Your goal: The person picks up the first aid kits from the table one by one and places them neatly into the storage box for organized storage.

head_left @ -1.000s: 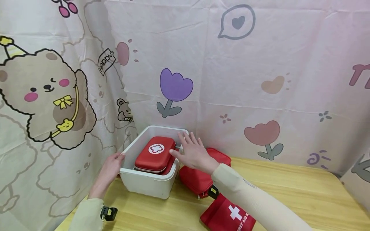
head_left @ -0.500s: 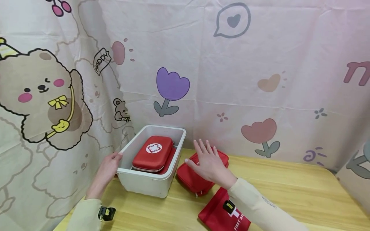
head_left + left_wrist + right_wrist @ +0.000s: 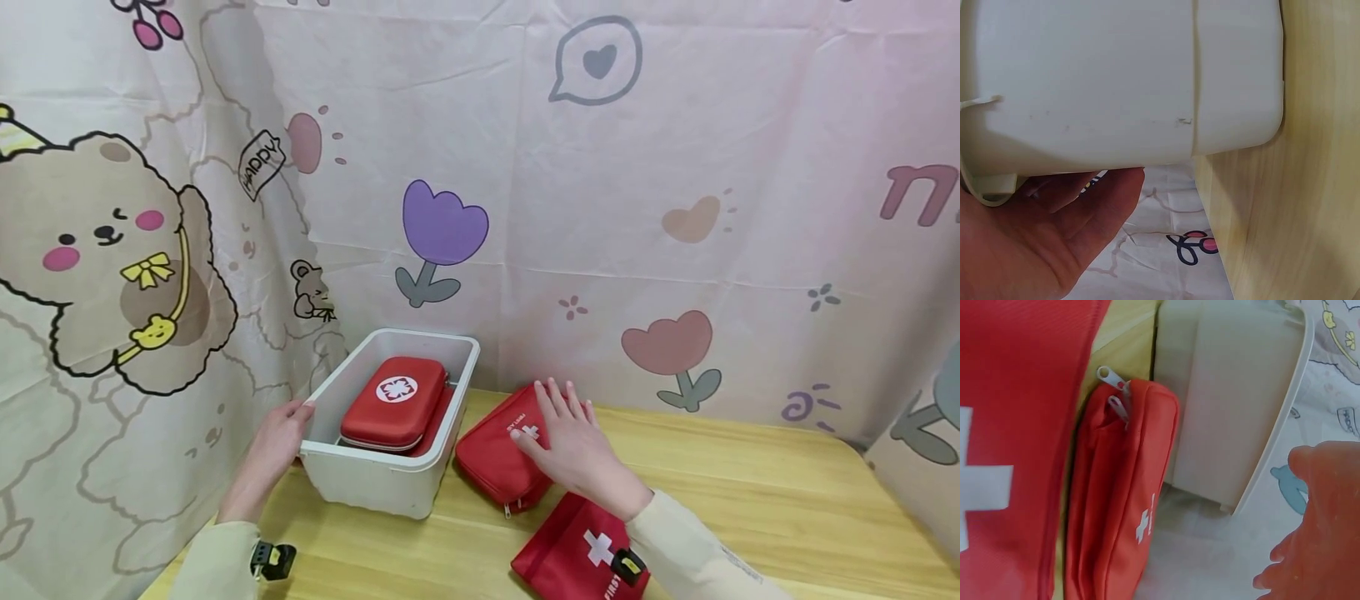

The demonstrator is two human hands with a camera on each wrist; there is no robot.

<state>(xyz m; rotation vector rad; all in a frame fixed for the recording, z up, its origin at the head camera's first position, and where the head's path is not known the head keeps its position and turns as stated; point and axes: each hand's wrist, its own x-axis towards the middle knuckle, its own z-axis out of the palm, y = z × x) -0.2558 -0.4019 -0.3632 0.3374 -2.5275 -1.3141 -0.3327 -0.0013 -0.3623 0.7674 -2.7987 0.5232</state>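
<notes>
My left hand (image 3: 277,437) grips the near left corner of a white plastic bin (image 3: 367,482). In the left wrist view its fingers (image 3: 1107,206) lie along the bin's outer wall, just under the rim. Inside the bin a red first aid case (image 3: 393,408) with a white round emblem lies on top of another red item, mostly hidden. Right of the bin lies a red zippered first aid pouch (image 3: 498,462). Above it hovers my right hand (image 3: 577,450), fingers straight and spread, holding nothing; the right wrist view shows a gap between that hand (image 3: 1325,531) and the zippered pouch (image 3: 1147,444).
A flat red first aid bag (image 3: 566,546) with a white cross lies nearer on the wooden table (image 3: 750,492), partly under the right wrist. A printed curtain (image 3: 570,183) hangs behind the table and along its left side, close to the bin.
My right hand has moved right, from the bin's right rim to over the zippered pouch. The left hand stays at the bin's corner. The view has shifted slightly.
</notes>
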